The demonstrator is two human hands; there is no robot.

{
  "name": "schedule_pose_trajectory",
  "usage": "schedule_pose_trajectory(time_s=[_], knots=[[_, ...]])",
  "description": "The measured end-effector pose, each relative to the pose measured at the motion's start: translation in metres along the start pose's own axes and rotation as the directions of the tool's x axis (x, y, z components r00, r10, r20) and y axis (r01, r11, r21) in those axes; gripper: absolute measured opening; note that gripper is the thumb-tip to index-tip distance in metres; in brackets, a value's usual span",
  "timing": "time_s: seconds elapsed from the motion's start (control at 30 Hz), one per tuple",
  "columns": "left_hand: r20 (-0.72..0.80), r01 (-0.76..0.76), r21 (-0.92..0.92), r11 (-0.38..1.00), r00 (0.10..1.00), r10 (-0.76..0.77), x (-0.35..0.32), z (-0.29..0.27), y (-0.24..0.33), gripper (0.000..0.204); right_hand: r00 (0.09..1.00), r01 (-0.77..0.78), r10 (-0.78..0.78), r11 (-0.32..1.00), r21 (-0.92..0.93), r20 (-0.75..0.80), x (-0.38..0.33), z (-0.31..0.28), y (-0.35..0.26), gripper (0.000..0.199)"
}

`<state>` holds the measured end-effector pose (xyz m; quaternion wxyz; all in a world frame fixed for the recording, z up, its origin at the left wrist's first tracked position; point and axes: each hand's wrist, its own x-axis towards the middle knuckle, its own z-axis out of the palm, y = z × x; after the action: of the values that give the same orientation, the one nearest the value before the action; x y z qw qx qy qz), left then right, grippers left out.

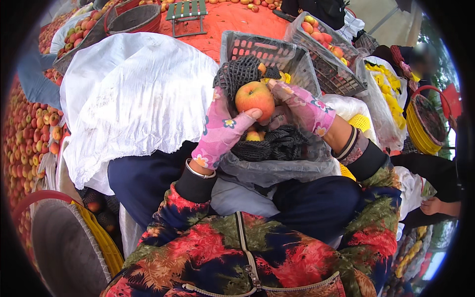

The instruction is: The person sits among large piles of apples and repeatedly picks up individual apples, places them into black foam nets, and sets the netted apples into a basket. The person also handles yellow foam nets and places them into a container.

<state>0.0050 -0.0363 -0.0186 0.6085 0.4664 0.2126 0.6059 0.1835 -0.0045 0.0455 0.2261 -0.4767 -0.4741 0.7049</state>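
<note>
A red-yellow apple [255, 100] is held up over a plastic-lined crate [292, 169] in front of my lap. My left hand [222, 126], in a pink flowered fingerless glove, is closed on the apple, its thumb across the front. Gloved alike, my right hand [303, 106] is closed at the apple's right side, thumb tip against it; its other fingers are mostly hidden. Black foam netting [237, 75] bunches just beyond the apple, and a yellow piece [285, 77] shows by my right fingers. Inside the crate, more black netting [279, 143] lies around a partly seen apple [253, 135].
White cloth [138, 94] covers a mound at left. A large basket [69, 247] stands near left, beside heaped apples [29, 143]. Far right are another lined apple crate [324, 54], a bag of yellow netting [386, 89] and a yellow basket [423, 123]. A folding stool [187, 11] stands beyond.
</note>
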Motion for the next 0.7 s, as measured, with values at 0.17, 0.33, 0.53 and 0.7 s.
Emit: schedule_pose_trajectory(time_s=[0.17, 0.33, 0.53, 0.7], knots=[[0.213, 0.272, -0.555, 0.786, 0.960, -0.182, -0.010, -0.022, -0.002, 0.057, 0.976, 0.070, -0.088, 0.993, -0.092, -0.199, 0.019, -0.042, 0.019, 0.038], [0.344, 0.387, -0.761, 0.521, 0.921, -0.183, -0.020, -0.015, -0.003, 0.063, 0.833, 0.075, -0.334, 0.858, 0.508, 0.440, 0.011, 0.004, 0.031, 0.035], [0.326, 0.376, -0.707, 0.599, 0.925, -0.196, -0.027, -0.020, -0.006, 0.064, 0.824, 0.087, -0.377, 0.822, 0.563, 0.423, 0.003, -0.001, 0.034, 0.037], [0.143, 0.219, -0.442, 0.870, 0.975, -0.172, -0.018, -0.007, 0.005, 0.064, 0.845, 0.527, -0.531, 0.847, -0.076, -0.059, 0.005, -0.011, 0.008, 0.042]])
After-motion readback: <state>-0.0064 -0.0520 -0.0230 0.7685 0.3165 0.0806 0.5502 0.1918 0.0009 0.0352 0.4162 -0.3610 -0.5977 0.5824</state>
